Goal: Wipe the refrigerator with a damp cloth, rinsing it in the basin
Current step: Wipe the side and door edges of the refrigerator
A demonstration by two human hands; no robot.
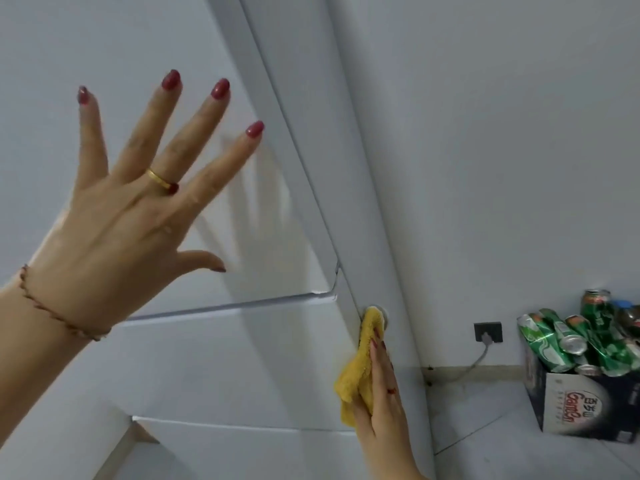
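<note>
The left hand (pixel 117 216) fills the near left of the view, fingers spread wide and straight, its grip released and holding nothing, raised before the upper door of the white refrigerator (pixel 214 358), whether touching the panel I cannot tell; a gold ring (pixel 157 177) sits on one finger and a braided bracelet (pixel 52 308) circles the wrist; lower and further right, the right hand (pixel 381 386) lies with straight fingers flat over a yellow cloth (pixel 356 375), pressing it against the refrigerator's right edge just below the seam between the doors, the grip flat rather than clenched; a small round fitting (pixel 382 315) shows on the refrigerator's side at the cloth's top end; beyond, on the tiled floor (pixel 485 420), a dark cardboard box (pixel 585 407) stands well apart from the refrigerator, heaped with crushed green cans (pixel 561 344); behind it on the wall, a dark socket (pixel 488 332) holds a plug whose grey cable (pixel 474 363) runs down to the floor.
</note>
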